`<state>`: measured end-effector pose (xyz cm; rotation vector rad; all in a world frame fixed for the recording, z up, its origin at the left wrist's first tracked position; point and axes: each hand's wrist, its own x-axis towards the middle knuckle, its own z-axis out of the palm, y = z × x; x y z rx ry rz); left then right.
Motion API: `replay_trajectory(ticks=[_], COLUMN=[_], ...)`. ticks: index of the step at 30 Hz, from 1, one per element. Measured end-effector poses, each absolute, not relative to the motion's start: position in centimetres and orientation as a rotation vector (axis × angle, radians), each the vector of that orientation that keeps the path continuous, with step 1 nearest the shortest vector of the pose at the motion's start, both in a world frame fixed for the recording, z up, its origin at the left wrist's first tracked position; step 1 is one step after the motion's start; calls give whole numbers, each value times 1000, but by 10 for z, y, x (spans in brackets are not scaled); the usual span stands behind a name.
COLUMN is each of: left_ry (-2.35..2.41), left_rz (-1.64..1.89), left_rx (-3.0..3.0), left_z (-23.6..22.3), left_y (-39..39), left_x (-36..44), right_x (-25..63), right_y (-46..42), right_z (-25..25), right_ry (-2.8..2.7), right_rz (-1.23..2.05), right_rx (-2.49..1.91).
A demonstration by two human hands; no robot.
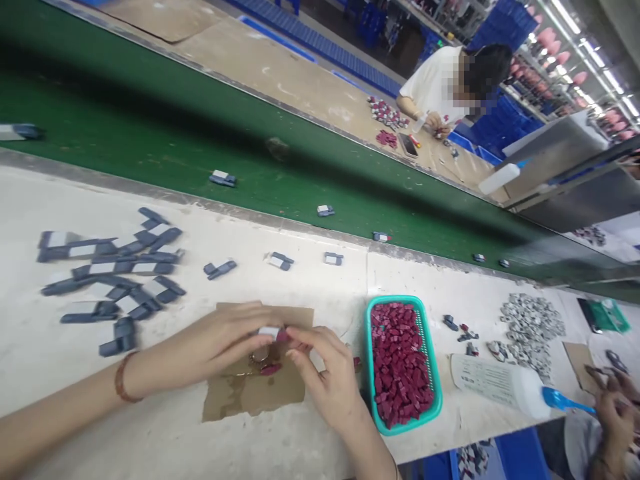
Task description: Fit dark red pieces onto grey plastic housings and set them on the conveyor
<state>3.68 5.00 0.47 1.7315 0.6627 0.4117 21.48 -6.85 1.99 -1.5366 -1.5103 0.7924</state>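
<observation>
My left hand (223,343) reaches in from the left, its fingers closed on a small grey-and-white plastic part (270,331). From the right, my right hand (327,373) pinches a small maroon piece (282,335) against that part's right end; its fingertips hide some of the contact. Below both hands lies a stained piece of brown cardboard (240,397). On it are a small round dish or ring (260,355), partly covered by my left hand, and another maroon piece (271,369).
Grey-and-white parts (113,267) cluster at left. A teal basket (437,393) of maroon pieces stands right, beside a white bottle (500,383) with a blue nozzle. Beyond runs a green conveyor (165,147) carrying parts. One co-worker (435,87) sits across; another's hands (613,407) work at far right.
</observation>
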Motion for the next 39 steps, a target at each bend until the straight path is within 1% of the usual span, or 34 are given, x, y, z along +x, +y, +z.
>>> replay_trajectory(ticks=[2,5,8,12,20,22,23,27,31,35,39], left_ry=[714,912,1084,1093,954,938,938,940,917,882,833], left_rz=[418,509,488,447,428,429,438,516,627,687,650], left_rx=[1888,2109,2315,2425,2531,2513,2495,2358,2124,1809,1477], left_z=[4,-4,-13,-20,-27,-28,-27,-23,-18,-13,-4], left_y=[76,123,163,184,181,181,182,179,168,151,126], left_x=[46,62,81,115,195,209,215,233,235,204,143], right_x=[239,284,322,338,333,334,334,326,303,275,249], right_y=[-80,-98,-112,-118,-118,-119,-120,-119,-112,-103,-91], right_z=[27,29,21,7,6,10,13,22,27,25,18], right_ry=[-1531,-1561,-1717,-1879,-1794,-1737,-1652,-1027,-603,-460,-533], right_rz=[618,238,9,-55,-23,38,127,589,791,953,1065], right_rx=[-1706,-2031,-2257,-2398,-2397,-2348,-2292,-1827,-1519,-1467,-1474])
